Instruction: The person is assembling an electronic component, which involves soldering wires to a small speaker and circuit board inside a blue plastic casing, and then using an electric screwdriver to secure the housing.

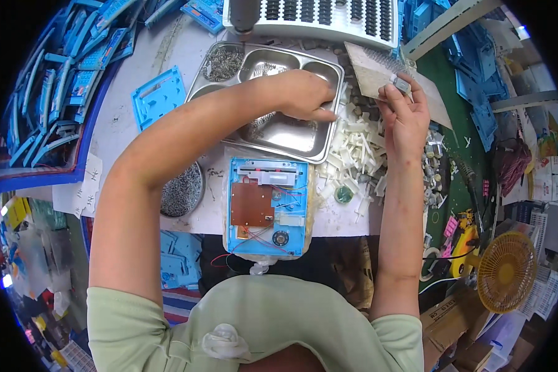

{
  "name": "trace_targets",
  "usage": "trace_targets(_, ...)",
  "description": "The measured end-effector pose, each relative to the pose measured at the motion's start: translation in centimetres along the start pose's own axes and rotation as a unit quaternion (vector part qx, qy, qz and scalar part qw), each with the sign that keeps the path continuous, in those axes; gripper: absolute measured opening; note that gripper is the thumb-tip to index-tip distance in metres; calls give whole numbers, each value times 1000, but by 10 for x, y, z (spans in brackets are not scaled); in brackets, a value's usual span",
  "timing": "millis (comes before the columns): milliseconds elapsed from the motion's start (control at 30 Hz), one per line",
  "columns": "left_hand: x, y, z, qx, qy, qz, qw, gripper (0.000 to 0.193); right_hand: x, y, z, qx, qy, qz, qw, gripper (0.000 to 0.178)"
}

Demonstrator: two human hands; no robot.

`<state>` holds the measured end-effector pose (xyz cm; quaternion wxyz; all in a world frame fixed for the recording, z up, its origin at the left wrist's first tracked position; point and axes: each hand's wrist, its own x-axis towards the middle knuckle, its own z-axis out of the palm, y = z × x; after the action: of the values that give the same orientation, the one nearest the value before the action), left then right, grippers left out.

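White plastic parts point(356, 149) lay heaped on the table just right of the metal tray point(291, 133). The left hand point(304, 96) pinched at the heap's edge; the right hand point(406, 111) gripped a small grey motor point(402, 85).

Small grey metal motor point(402, 84) pinched upright at right hand's fingertips above pile of white plastic parts point(359, 152); left hand's fingers touch that pile at steel tray's point(304, 146) right rim.

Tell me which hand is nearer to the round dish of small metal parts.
Left. The left hand reaches over the steel tray, up and right of the round dish. The right hand is farther right, over white parts.
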<state>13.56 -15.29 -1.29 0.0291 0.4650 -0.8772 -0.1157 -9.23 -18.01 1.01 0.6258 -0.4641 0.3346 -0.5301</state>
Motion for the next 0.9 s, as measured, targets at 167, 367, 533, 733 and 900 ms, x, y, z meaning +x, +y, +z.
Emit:
trace_targets(167, -31, -14, 1, -10, 122, 73, 990, 33, 2, 4, 4, 2, -4, 0, 1000, 41)
trace_targets(367, -84, -1, -34, -154, 63, 36, 985, 15, 2, 0, 2, -1, 2, -1, 1000, 41)
trace_targets(533, -85, -16, -25, -52, 173, -51, 982, 17, 4, 4, 3, 4, -9, -13, 1000, 41)
trace_targets(733, -60, -13, -2, -33, 176, -26, 984, 20, -9, 6, 8, -2, -24, -4, 1000, 39)
trace_targets(900, -38, -16, 9, -36, 191, -68, 979, 18, -31, 14, 19, -21, -25, 27, 999, 38)
